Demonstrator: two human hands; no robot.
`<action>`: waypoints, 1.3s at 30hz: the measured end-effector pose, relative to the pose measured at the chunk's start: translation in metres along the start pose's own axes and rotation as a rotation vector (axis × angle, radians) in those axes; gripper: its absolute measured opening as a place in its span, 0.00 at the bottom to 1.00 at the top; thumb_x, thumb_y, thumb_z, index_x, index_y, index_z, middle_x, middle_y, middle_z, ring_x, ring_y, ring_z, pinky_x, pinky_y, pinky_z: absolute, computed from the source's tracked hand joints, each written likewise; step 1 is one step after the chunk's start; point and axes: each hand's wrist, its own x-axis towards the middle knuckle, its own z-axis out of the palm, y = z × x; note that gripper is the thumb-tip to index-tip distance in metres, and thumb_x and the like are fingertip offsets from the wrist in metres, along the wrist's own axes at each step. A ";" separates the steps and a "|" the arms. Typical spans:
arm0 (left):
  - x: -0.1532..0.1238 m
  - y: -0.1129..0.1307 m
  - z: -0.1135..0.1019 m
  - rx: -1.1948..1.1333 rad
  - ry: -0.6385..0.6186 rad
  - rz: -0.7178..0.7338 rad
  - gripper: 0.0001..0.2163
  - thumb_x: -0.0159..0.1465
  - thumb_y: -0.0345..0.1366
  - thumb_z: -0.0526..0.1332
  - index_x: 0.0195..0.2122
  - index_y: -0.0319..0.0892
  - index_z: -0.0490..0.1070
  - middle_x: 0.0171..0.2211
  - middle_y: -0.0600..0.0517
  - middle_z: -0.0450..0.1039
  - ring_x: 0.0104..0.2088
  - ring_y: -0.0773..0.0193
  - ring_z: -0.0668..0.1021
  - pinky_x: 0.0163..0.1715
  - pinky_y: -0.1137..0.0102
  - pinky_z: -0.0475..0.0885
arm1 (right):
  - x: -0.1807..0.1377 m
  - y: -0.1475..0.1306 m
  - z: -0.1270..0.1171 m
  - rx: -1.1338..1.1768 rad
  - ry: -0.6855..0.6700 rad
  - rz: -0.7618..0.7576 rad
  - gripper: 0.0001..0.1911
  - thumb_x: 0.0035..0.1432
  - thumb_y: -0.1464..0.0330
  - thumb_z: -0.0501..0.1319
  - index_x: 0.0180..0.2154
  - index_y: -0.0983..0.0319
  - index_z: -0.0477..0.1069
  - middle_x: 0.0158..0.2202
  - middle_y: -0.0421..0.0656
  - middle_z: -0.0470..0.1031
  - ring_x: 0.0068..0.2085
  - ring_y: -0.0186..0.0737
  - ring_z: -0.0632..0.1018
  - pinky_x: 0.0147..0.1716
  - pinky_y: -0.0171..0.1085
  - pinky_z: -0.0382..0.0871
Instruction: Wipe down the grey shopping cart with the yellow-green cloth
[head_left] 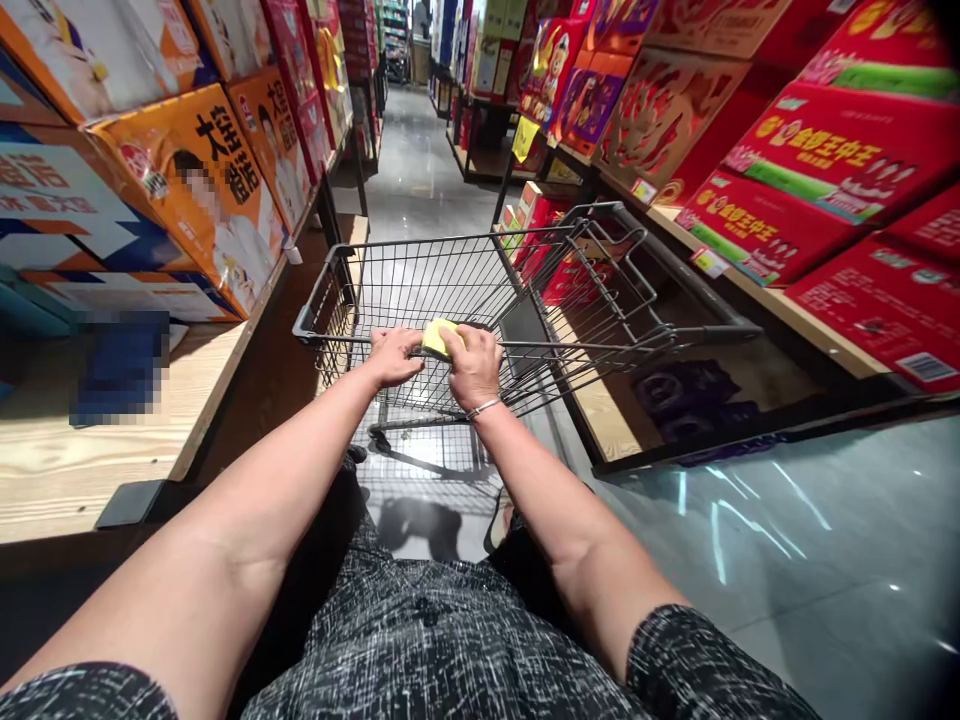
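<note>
Glossy grey floor [795, 590] runs between orange cardboard boxes [187, 190] and red cardboard boxes [817, 150]. Crosswise stands a dark metal wire shopping cart [540, 295], its long axis and near rail [570, 346] running left to right. The left hand [395, 358] is closed on that rail. The right hand [475, 372], nearer, clamps a small yellow pad [439, 338] against it, between both hands, left of the right palm.
</note>
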 end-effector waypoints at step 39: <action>0.025 0.025 -0.005 -0.208 -0.043 -0.001 0.25 0.75 0.47 0.38 0.55 0.53 0.74 0.51 0.54 0.75 0.56 0.55 0.68 0.58 0.56 0.51 | -0.073 0.069 0.095 -0.059 -0.142 -0.183 0.17 0.68 0.66 0.57 0.54 0.44 0.74 0.57 0.39 0.73 0.57 0.44 0.65 0.54 0.45 0.54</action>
